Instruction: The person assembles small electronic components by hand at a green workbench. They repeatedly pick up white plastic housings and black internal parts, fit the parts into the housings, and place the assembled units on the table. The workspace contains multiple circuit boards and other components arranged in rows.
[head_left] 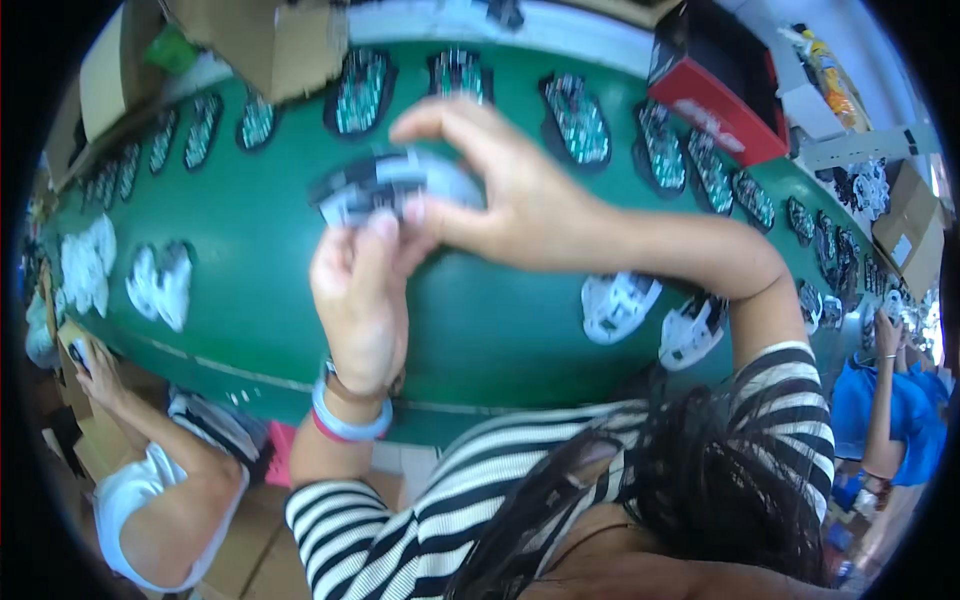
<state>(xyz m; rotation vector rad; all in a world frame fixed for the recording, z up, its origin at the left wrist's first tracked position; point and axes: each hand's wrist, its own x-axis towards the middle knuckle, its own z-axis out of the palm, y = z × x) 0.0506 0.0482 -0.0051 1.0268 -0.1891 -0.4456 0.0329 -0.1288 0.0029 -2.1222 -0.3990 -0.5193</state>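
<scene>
Clearly, from where I sit, I see a curved shell piece held up above the desk, pale grey and black, smooth along its rounded side and more broken up along the darker one; motion blur hides its finer detail from me; my left hand pinches it from below, thumb and fingers closed on its lower edge, with pale blue and pink bands around the wrist; my right hand arches around the other end, its thumb on the lower edge and a finger lifted apart above the piece, a wide curve whose grip I cannot tell; beyond, I make out a row of dark, elongated plates patterned with small green patches, laid along the far side and bending away with the lens; near my right forearm lie two white shells with cut-out openings, and off to the left sit clusters of white pieces; the surface is a flat, even green; at the far edge stand a brown cardboard box with rough flaps and a red box with a dark interior; at lower left a co-worker's hand holds a small dark object, and at far right another person wears bright blue.
</scene>
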